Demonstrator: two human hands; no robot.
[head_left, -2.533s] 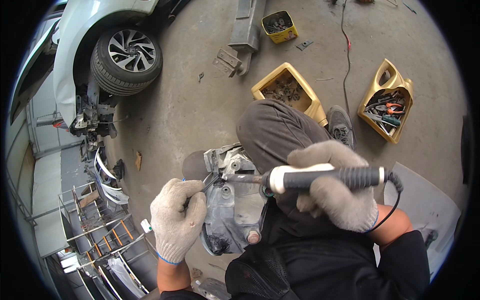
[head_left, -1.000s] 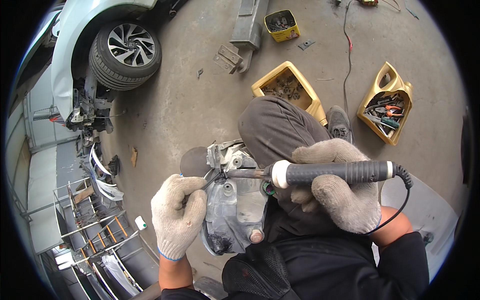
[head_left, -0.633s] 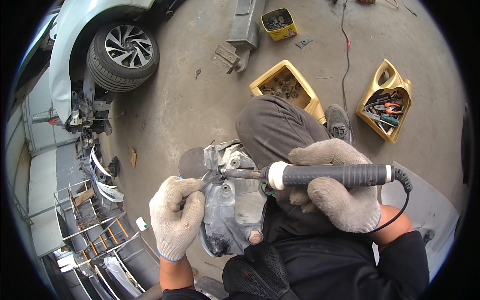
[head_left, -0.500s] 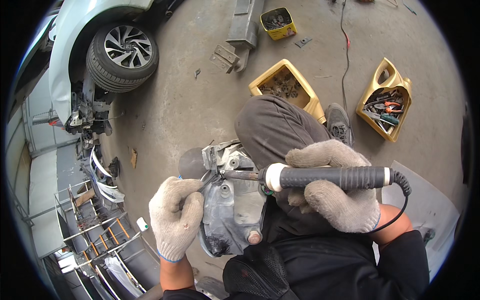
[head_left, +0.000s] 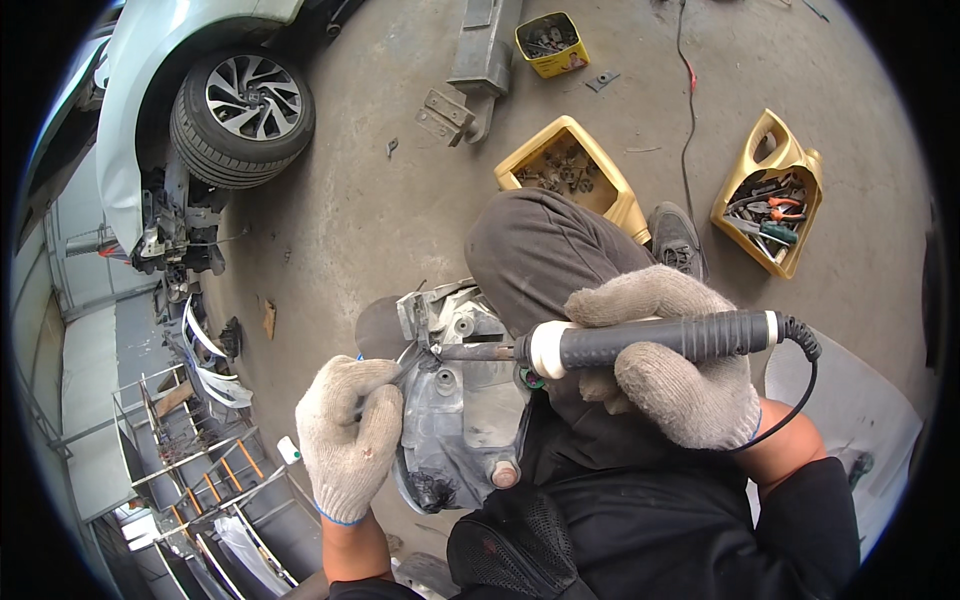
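Note:
My right hand [head_left: 695, 400], in a knitted work glove, wraps round the black handle of a thick corded soldering iron [head_left: 635, 343]. Its metal tip points left and meets the upper part of a grey plastic car headlight housing [head_left: 470, 410], which lies by my bent leg. Also gloved, my left hand [head_left: 348, 430] is at the housing's left edge, thumb and fingertips pinched together on a thin dark strip [head_left: 408, 360]. That strip reaches close to the iron's tip; its far end is hard to make out.
Beyond my knee stand a cut-open golden jug with metal fasteners [head_left: 622, 200], another holding pliers and screwdrivers [head_left: 722, 215], and a yellow tin [head_left: 555, 62]. A car wheel [head_left: 250, 110] is at upper left, racks [head_left: 200, 470] at lower left. A cable [head_left: 684, 140] crosses the floor.
The iron and my right hand have shifted slightly up, with the handle tilted a little more. My left hand keeps its pinch at nearly the same spot.

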